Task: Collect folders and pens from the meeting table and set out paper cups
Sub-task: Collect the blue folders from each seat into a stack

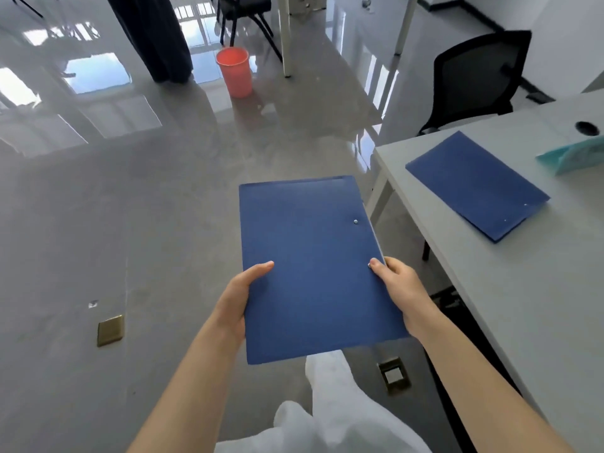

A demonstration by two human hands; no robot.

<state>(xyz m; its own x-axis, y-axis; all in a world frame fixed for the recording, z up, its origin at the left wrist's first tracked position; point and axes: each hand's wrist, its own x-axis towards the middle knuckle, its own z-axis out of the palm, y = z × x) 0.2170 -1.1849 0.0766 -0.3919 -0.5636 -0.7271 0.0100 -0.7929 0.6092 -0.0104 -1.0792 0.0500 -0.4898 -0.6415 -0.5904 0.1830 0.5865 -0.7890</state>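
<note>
left of the table, both hands grip one folder by its side edges, thumbs on top, probably to keep it flat. the left hand and right hand curl round it; a second folder lies on the table, not yet collected.

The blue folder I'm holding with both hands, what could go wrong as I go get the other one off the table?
The held folder is pinched only at its near edges by the left hand and right hand; freeing one hand for the second folder may tip it. That one overhangs the table edge and could slide off.

Bright daylight; window glare on glossy floor. Soft shadows. Wide-angle bending at edges, far chair slightly blurred.
</note>
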